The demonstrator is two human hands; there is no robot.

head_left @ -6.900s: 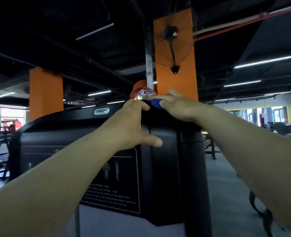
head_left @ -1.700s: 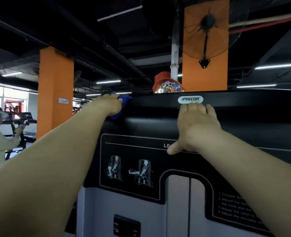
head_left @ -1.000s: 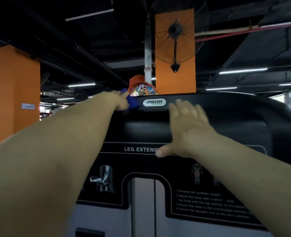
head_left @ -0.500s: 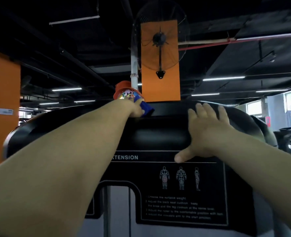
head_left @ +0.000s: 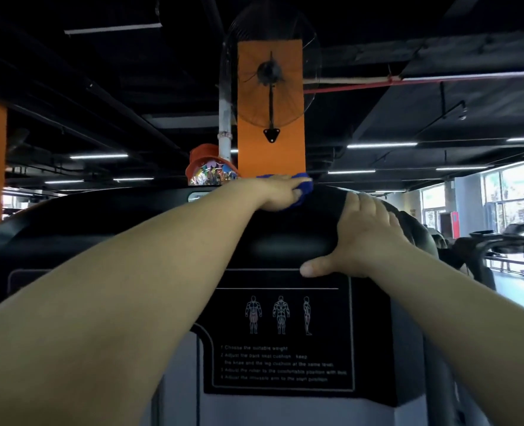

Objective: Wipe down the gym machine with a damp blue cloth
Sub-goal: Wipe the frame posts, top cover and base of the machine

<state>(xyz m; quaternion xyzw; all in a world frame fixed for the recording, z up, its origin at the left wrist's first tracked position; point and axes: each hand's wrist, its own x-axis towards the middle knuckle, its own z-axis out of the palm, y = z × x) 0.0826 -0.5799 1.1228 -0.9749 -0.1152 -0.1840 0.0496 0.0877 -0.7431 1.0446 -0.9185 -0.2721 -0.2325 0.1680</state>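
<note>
- Head view, the only one: left hand up on the top edge of the gym machine, toward 12 o'clock of the frame, pressing the blue cloth against the black housing.
- Grip of the left: fingers laid over the cloth and curled onto it; cloth showing only as a blue fringe past the fingertips, at 3 o'clock of the hand.
- Right hand at 4 o'clock from the left, fingers together and fairly straight, thumb splayed out toward 9 o'clock, flat on the curved shoulder of the housing; holding nothing, apparently bracing.
- Instruction panel with three body figures and lines of small text at 6 o'clock, below both hands; not touched by the cloth.
- Beyond the machine at 12 o'clock: orange pillar with a wall fan, and an orange hat-like object just left of it, behind the top edge.
- Just changed: cloth carried along the top rim from the far left corner, past the brand badge, to a spot right of centre; right hand shifted ahead of it toward the right shoulder.
- Meaning for the task: most of the top edge likely wiped by now, right shoulder probably next, then the front face and panel not yet covered.
</note>
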